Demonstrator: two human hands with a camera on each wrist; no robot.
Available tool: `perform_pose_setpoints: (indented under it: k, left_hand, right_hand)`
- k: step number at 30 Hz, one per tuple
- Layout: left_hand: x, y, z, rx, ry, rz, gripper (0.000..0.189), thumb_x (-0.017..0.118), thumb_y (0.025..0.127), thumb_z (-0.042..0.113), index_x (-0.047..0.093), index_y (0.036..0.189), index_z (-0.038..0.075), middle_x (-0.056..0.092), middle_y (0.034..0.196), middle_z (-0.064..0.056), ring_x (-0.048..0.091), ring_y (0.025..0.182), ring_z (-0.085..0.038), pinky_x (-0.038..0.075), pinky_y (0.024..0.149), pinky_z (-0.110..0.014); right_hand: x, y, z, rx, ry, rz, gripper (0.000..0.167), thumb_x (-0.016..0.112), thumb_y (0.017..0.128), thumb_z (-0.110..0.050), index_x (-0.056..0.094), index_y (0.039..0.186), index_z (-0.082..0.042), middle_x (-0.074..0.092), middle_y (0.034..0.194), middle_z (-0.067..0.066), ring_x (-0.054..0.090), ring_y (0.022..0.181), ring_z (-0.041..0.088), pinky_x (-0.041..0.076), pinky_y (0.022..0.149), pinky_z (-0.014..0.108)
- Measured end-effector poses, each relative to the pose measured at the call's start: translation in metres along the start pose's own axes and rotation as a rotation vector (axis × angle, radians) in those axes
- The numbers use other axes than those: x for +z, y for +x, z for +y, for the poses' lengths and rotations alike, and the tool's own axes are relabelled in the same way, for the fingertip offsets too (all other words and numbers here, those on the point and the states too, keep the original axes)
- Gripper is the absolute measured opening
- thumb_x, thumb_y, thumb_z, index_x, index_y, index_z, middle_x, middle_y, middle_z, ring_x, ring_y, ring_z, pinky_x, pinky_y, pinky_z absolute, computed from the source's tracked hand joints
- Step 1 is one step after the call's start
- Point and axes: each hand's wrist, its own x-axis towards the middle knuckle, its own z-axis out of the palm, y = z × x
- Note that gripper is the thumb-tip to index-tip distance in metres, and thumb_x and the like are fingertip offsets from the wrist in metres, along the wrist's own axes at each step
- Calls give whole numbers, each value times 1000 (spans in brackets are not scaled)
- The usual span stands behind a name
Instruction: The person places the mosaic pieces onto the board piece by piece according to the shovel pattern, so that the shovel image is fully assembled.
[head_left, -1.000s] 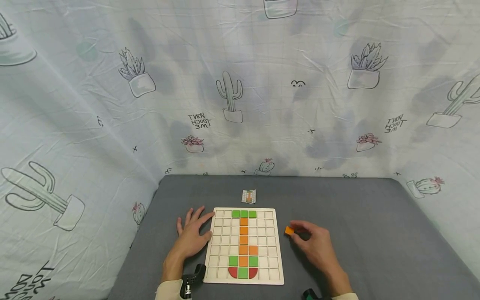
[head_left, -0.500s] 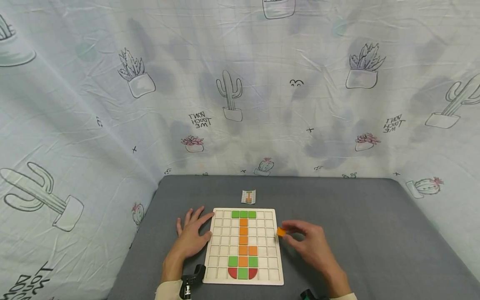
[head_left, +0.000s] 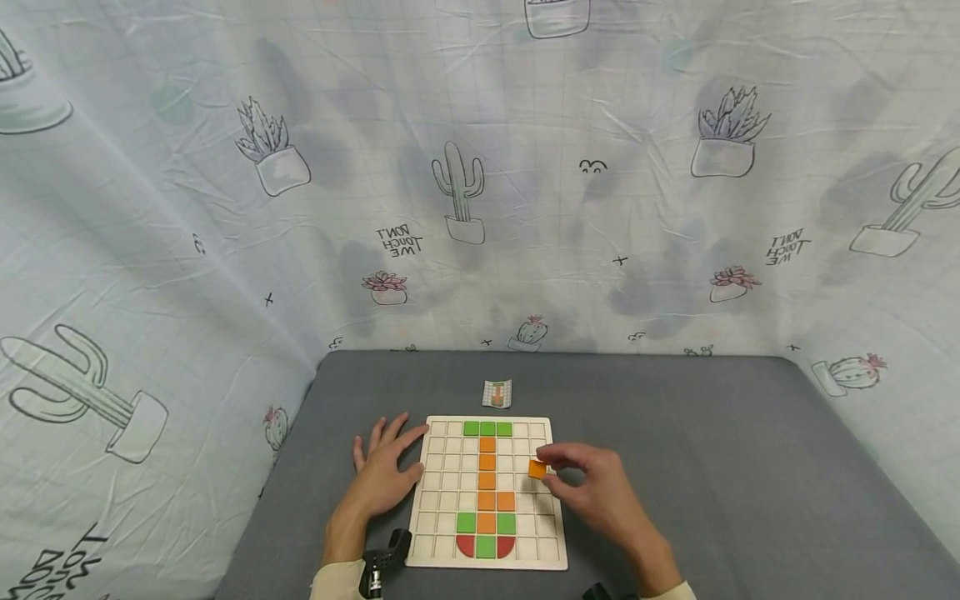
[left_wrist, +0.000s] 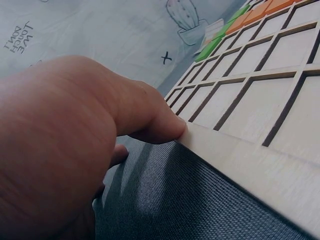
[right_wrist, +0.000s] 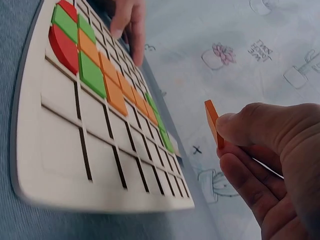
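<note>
A wooden grid board (head_left: pixel 443 560) lies on the grey table, with green, orange and red tiles set in some of its squares. My right hand (head_left: pixel 600 487) pinches a square orange tile (head_left: pixel 537 469) between thumb and fingers, over the right part of the board. In the right wrist view that orange tile (right_wrist: pixel 214 123) stands edge-on between the fingertips. My left hand (head_left: pixel 386 475) lies at the board's left edge with fingers spread, thumb and index fingertip right at the rim. The left thumb (left_wrist: pixel 150 112) presses against the rim in the left wrist view.
A small printed card (head_left: pixel 497 394) showing a coloured grid pattern lies behind the board. The grey table (head_left: pixel 735 467) stretches to both sides. A white cloth (head_left: pixel 555 208) printed with cacti hangs behind and along the sides.
My right hand has moved left with the orange tile, from beside the board to over its right-hand columns. The left hand and the board have stayed in place.
</note>
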Motion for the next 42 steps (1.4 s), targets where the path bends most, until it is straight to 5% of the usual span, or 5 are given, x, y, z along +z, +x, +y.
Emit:
perform_pose_setpoints:
  k: [16, 29, 42]
  left_hand:
    - [-4, 1, 2, -4, -7, -9, 61, 75, 96, 9, 65, 155, 18, 37, 175, -22, 12, 166, -55, -9, 124, -82]
    - [-5, 2, 4, -12, -33, -3, 60, 76, 94, 7, 67, 152, 17, 38, 175, -22, 12, 166, -55, -11, 125, -81]
    - [-6, 3, 4, -19, -36, -5, 58, 76, 94, 7, 68, 151, 17, 37, 175, -21, 12, 167, -54, -11, 126, -79]
  right_hand:
    - [24, 13, -18, -87, 45, -83, 30, 87, 88, 0, 84, 117, -8, 84, 109, -5, 79, 96, 14, 67, 88, 42]
    - [43, 18, -29, -56, 59, -187, 27, 84, 93, -4, 84, 118, -14, 83, 115, -5, 76, 99, 16, 66, 91, 40]
    - [61, 22, -28, -69, 121, -273, 26, 81, 95, -3, 83, 120, -10, 83, 113, -4, 76, 99, 5, 66, 93, 34]
